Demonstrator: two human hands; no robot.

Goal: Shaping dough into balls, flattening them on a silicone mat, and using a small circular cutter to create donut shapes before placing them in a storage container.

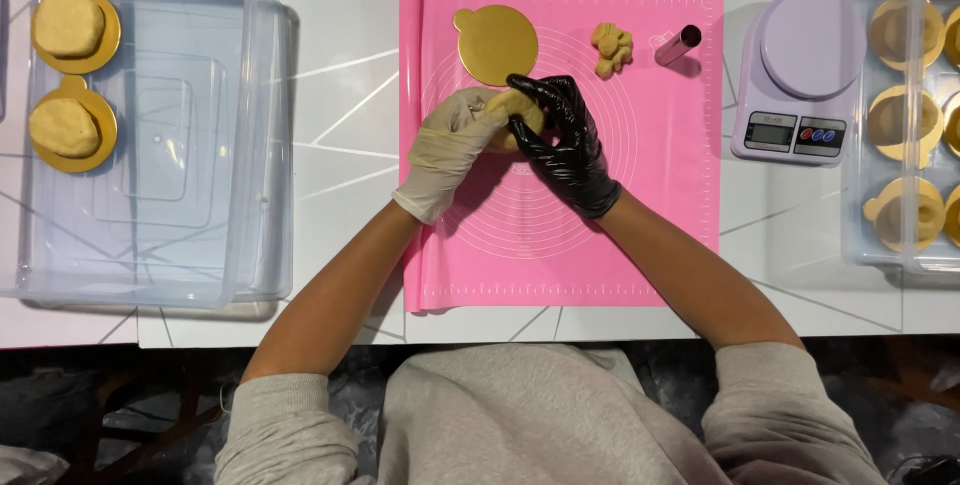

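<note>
On the pink mat [640,235], the left hand [452,150] in a cream glove and the right hand [560,140] in a black glove close together around a dough ball [517,110]. A gold disc [496,43] lies at twelve o'clock, dough scraps [611,48] at one.

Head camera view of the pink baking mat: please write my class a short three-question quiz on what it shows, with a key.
1. True or false: both hands touch the dough ball.
2. Which glove is black? A) left hand B) right hand
3. What lies on the pink mat just beyond the hands, left of the dough scraps?

Key:
1. True; both gloved hands close around it.
2. B; the left glove is cream.
3. A round gold cake board, bare.
</note>
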